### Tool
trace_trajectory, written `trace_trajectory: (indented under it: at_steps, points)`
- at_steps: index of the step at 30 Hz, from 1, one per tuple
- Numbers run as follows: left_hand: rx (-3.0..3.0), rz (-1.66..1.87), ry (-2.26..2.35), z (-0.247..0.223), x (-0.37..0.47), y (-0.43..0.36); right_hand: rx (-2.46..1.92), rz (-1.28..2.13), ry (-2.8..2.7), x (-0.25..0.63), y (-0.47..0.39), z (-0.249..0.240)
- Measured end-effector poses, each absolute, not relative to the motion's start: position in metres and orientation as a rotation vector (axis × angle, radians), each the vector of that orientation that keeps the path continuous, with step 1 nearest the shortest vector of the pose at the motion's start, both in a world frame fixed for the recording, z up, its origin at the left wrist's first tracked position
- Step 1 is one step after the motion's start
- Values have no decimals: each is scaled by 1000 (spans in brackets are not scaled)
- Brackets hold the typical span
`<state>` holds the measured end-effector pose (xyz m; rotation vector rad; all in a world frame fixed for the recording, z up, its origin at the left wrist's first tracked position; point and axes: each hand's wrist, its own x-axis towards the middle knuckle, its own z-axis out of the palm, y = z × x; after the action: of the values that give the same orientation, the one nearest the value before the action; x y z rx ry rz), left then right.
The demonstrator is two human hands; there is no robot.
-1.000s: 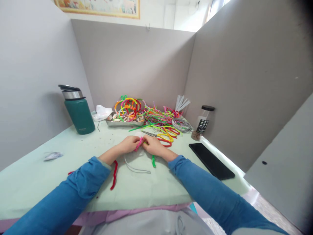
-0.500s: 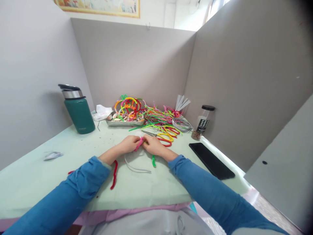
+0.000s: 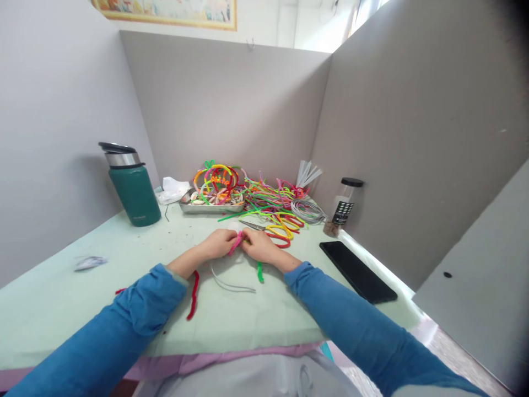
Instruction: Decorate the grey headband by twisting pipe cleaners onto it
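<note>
Bottle [image 3: 134,196]: near worktop's [image 3: 289,314] far left corner
Tray [image 3: 211,209]: near far edge, right of bottle
Pipe cleaners [image 3: 270,196]: heaped right of tray
Scissors [image 3: 255,226]: before pipe cleaners
Phone [image 3: 357,271]: along right edge
Jar [image 3: 343,208]: right edge, behind phone

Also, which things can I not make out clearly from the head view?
In the head view:
Grip of the right hand: hidden by its fingers.
Far-left red piece: partly behind the left sleeve.
Lettering on the green bottle: too small.
Top of framed picture: cut off by upper edge.
</note>
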<state>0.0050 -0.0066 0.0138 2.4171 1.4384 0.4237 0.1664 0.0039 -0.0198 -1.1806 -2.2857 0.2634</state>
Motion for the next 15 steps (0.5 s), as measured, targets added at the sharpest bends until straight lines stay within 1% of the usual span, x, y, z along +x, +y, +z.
trace_trajectory:
  at_steps: [15]
  points:
    - [2279,507,1376,6,1,-2,-1170,301,-2259,167,3,-20]
